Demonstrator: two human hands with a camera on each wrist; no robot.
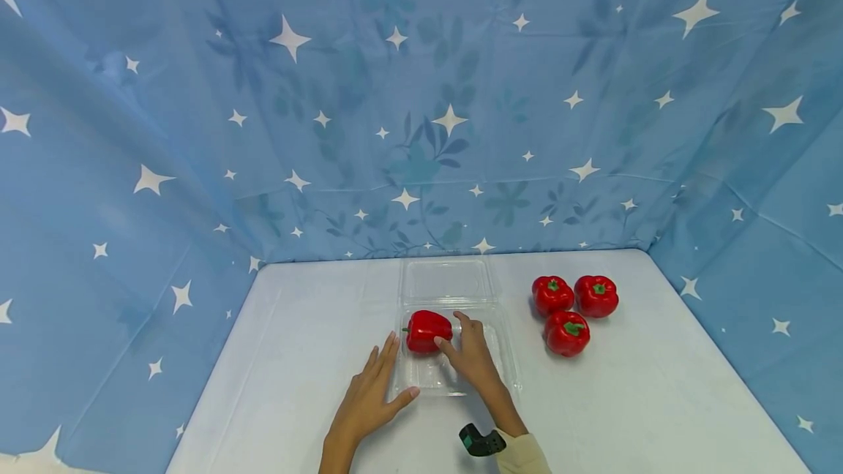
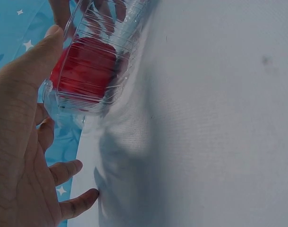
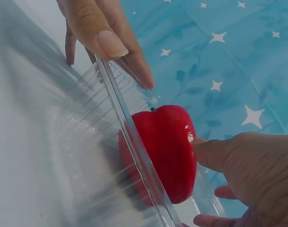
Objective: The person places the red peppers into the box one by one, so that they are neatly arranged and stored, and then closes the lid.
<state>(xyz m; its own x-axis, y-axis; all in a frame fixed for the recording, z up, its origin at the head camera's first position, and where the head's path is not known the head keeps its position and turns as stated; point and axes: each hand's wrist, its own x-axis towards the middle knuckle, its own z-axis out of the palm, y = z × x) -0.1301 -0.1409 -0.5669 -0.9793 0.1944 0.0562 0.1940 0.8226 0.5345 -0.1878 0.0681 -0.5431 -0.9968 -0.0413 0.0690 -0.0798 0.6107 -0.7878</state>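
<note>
red pepper, lying on its side in the clear box, stem pointing left. probably light, firm, slick-skinned; best taken round the fat middle, not by the stem. right hand: thumb touching the pepper, fingers apart, not clamped. left hand at the box's near left corner, fingers straight, thumb spread. box likely thin and bendy, so best steadied by the rim.

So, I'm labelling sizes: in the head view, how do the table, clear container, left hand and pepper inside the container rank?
Largest to smallest:
White table
Clear container
Left hand
Red pepper inside the container
</note>
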